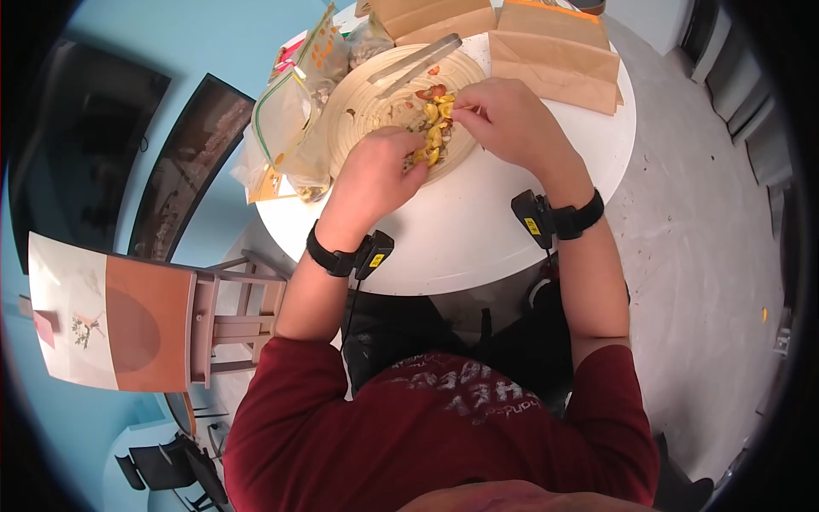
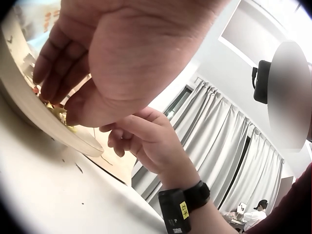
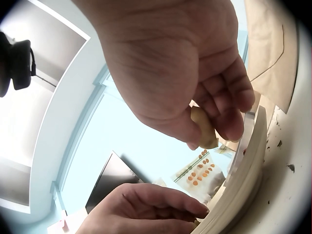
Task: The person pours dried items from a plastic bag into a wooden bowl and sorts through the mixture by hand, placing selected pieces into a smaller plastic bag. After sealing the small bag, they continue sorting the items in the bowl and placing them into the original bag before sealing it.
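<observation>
A round pale tray [image 1: 358, 115] with a coiled surface holds a strip of curled yellow pieces [image 1: 436, 136], dark red pieces [image 1: 432, 91] and tan bits. My right hand [image 1: 505, 119] is over the tray's right side. Between its thumb and fingers it pinches a curved yellow piece [image 3: 204, 127]. At the near side of the tray, my left hand [image 1: 381, 171] has thumb and fingertips right at the yellow pieces; I cannot tell whether it grips one. Metal tongs [image 1: 415, 64] lie across the tray's far part.
Clear zip bags [image 1: 286, 115] crowd the tray's left side. Brown paper bags [image 1: 554, 64] stand at the back of the white round table [image 1: 461, 243]. Dark specks [image 3: 290, 167] dot the tabletop beside the tray. A chair [image 1: 239, 316] stands to the left.
</observation>
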Available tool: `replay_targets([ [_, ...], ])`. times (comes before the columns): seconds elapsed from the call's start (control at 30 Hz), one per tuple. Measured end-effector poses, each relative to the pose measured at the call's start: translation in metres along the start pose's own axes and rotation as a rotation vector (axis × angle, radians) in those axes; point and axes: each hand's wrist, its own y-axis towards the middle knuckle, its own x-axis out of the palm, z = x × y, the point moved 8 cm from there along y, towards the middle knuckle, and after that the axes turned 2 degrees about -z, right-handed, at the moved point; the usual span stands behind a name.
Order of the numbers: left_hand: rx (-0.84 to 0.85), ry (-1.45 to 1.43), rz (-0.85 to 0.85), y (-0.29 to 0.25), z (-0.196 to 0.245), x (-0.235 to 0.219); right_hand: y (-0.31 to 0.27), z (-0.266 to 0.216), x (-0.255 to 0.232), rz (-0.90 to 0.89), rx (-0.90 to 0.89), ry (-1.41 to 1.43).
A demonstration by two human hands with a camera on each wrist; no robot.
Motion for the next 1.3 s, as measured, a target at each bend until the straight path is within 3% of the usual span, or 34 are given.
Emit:
replay_targets([
  [0.27, -0.040, -0.034, -0.024, 0.005, -0.010, 0.009, 0.001, -0.001, 0.000, -0.034, 0.033, -0.012],
  [0.57, 0.024, -0.011, -0.019, 0.009, -0.010, 0.012, 0.000, -0.002, 0.000, -0.036, 0.043, -0.008],
  [0.67, 0.037, -0.029, 0.049, 0.009, -0.015, 0.006, 0.000, -0.001, 0.000, -0.035, 0.035, -0.010],
  [0.77, 0.010, 0.075, 0.207, 0.003, -0.011, -0.027, -0.001, -0.002, 0.000, -0.039, 0.033, -0.017],
  [1.0, -0.129, 0.461, 0.632, -0.024, 0.008, -0.154, -0.002, -0.005, -0.001, -0.007, 0.026, 0.010],
  [1.17, -0.285, 0.637, 0.471, -0.024, -0.037, -0.153, 0.000, -0.006, -0.001, 0.000, 0.013, 0.017],
  [1.27, -0.014, 0.539, 0.525, -0.024, 0.002, -0.132, -0.001, -0.004, -0.005, 0.045, 0.020, 0.034],
  [1.3, 0.002, 0.365, 0.460, -0.023, 0.007, -0.115, -0.001, -0.002, -0.006, 0.047, 0.035, 0.047],
])
